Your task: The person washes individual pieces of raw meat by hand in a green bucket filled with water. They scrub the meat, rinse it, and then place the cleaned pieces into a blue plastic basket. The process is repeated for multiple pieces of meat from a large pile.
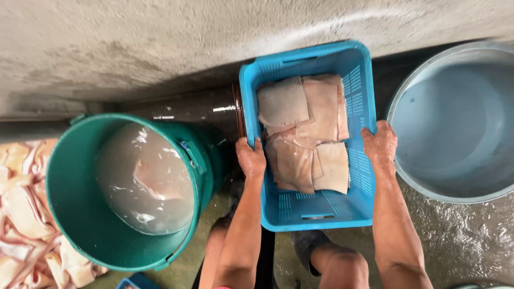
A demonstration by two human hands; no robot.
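A blue perforated plastic basket [300, 211] sits in front of me, above my knees. Several pale, flat slabs of raw skin [308, 134] lie stacked inside it. My left hand [250, 158] grips the basket's left rim. My right hand [380, 143] grips its right rim. Both forearms reach up from the bottom of the view.
A green bucket [69, 214] of cloudy water with pale pieces in it stands at the left. A grey basin [399, 96] holding water is at the right. More pale slabs [21, 225] are piled at the far left. A concrete wall [160, 37] runs across the top; the floor is wet.
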